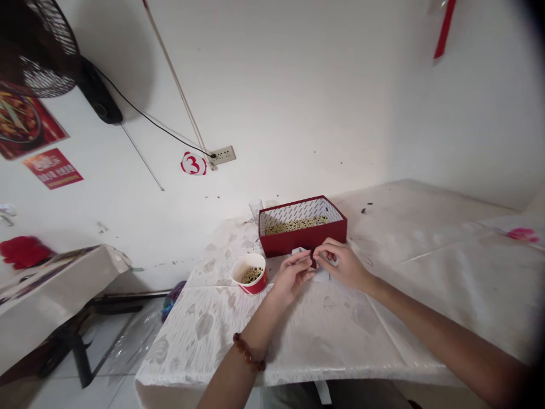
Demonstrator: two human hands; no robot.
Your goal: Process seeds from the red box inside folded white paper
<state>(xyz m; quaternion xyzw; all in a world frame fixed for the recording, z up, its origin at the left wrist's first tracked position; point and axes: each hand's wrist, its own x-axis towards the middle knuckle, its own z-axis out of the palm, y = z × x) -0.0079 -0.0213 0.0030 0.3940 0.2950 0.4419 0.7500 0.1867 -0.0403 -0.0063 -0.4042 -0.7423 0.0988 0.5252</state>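
I see both hands meeting mid-table, just in front of the red box [303, 238]. Left hand [293, 276] & right hand [343, 263] pinch a small dark item [314, 261] betw. fingertips, fingers narrow; can't tell what it is. Paper cup [251, 275] w/ beans sits just left of left hand, on the table [417, 255].

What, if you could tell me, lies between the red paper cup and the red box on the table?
In the head view, only bare tablecloth separates the red paper cup from the red box; both hands meet just right of that gap.
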